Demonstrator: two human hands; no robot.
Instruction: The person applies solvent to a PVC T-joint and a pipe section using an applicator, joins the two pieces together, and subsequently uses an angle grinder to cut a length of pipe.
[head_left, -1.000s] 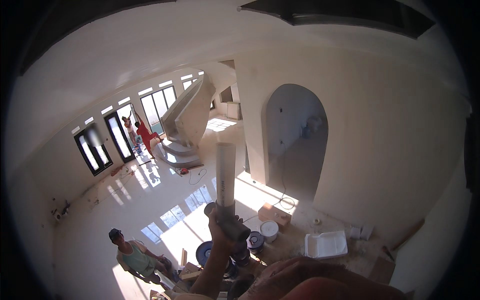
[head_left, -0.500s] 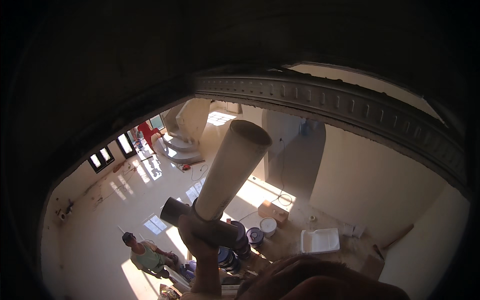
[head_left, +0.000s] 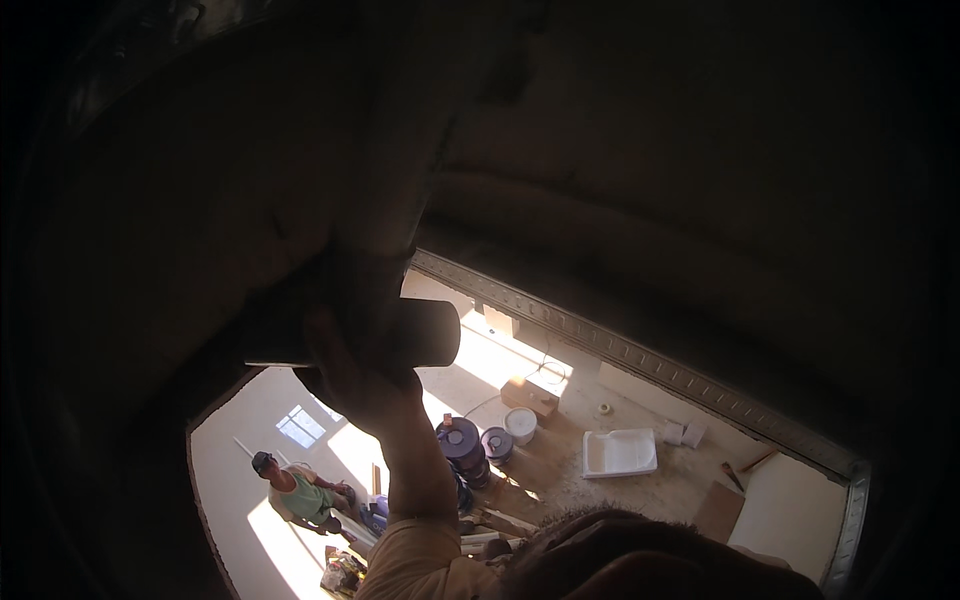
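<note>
My left hand (head_left: 370, 390) is raised from the lower edge and closed around a dark tee-shaped pipe fitting (head_left: 432, 333). One round end of the fitting sticks out to the right of my fingers. A long plastic pipe (head_left: 385, 195) rises from the fitting into the dark space overhead; its upper end is lost in shadow. The light sleeve (head_left: 425, 562) of my left arm shows below. My right hand is not in the picture.
A slotted metal strip (head_left: 600, 352) edges the opening around my arm. Far below are a person (head_left: 300, 497) in a cap and green top, purple buckets (head_left: 460, 440), a white bucket (head_left: 520, 426), a cardboard box (head_left: 531, 398) and a shallow white tray (head_left: 620, 455).
The pipe and fitting have gone up and slightly left with my left hand, and the pipe has passed into the dark space. Less of the room below shows now.
</note>
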